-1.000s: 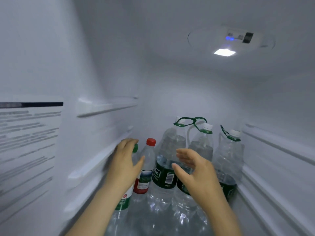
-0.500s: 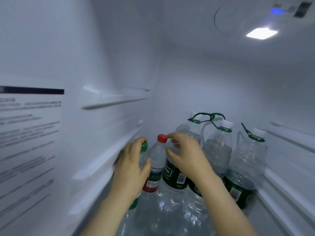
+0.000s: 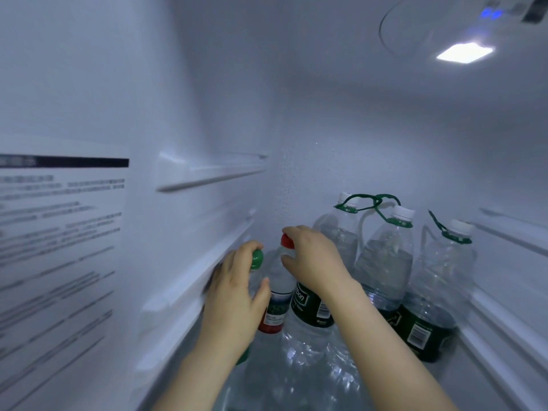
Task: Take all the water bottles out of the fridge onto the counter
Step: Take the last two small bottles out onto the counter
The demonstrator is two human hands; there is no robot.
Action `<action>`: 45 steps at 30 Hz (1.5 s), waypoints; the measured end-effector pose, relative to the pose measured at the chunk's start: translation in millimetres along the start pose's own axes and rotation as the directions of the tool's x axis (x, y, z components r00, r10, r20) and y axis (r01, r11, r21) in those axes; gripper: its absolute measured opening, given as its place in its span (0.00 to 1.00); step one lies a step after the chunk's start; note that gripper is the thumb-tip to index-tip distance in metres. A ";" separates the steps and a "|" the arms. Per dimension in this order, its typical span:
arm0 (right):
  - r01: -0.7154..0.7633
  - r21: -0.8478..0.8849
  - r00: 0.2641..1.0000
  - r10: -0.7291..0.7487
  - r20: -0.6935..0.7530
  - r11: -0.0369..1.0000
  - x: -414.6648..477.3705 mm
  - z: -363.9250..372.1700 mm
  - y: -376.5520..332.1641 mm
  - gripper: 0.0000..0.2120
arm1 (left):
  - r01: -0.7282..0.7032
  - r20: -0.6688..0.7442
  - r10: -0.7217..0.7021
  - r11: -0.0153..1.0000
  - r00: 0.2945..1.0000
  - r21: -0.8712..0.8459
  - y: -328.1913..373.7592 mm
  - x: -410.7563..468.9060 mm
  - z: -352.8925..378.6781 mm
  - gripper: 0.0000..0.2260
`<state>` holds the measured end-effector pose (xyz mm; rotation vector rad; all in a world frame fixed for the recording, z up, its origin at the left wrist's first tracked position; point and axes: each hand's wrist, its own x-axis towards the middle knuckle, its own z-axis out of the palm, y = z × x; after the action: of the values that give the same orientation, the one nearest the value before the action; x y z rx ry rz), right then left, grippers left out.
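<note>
So in the last second the right hand swung left off the big bottles and landed on the red-capped bottle, while the left hand stayed put on the green-capped bottle. Right now the right fingers curl over the red cap with the thumb under it at the neck, so that's a pinch up top. The left hand is wrapped round the green-capped one just below its cap. Both small bottles stand at lower centre of the frame, on the fridge floor by the left wall, touching each other. The three big handled bottles sit to their right. My guess: the small ones look full but light, with thin, squashy plastic that may be slick from the cold. A cap-only pinch could slip, so I'd grab the neck under the collar or go round the label. The big ones look heavy; use the green carry loops. The table isn't in shot.
</note>
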<state>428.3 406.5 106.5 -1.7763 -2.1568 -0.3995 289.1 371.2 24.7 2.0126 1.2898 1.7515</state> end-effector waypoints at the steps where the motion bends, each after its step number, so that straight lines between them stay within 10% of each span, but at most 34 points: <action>1: 0.008 0.028 1.000 -0.008 -0.010 1.000 -1.6 0.7 1.0 0.21 | 0.003 0.007 -0.003 1.000 1.000 -0.006 0.3 -0.4 -0.7 0.24; 18: -0.015 0.709 0.981 0.149 -0.127 0.705 -83.5 32.3 9.8 0.10 | 0.092 0.085 -0.089 0.995 0.992 -0.036 0.3 -4.5 -8.9 0.29; 23: -0.046 0.698 0.983 0.157 -0.096 0.715 -99.6 56.0 11.5 0.16 | 0.190 0.130 -0.183 0.981 0.974 -0.047 1.4 -13.2 -9.7 0.13; 33: -0.054 0.604 0.917 0.279 -0.286 0.795 -103.0 29.7 19.3 0.12 | 0.189 0.136 -0.182 0.981 0.974 -0.047 3.5 -12.7 -11.6 0.12; 45: -0.056 0.909 0.855 0.490 -0.170 0.413 -110.8 25.5 -0.2 0.03 | 0.296 0.167 -0.274 0.947 0.947 -0.124 3.5 -15.3 -6.8 0.13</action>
<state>446.0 317.9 37.4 -1.1922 -1.2547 0.3902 285.9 355.9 17.9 1.7375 1.2880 1.4898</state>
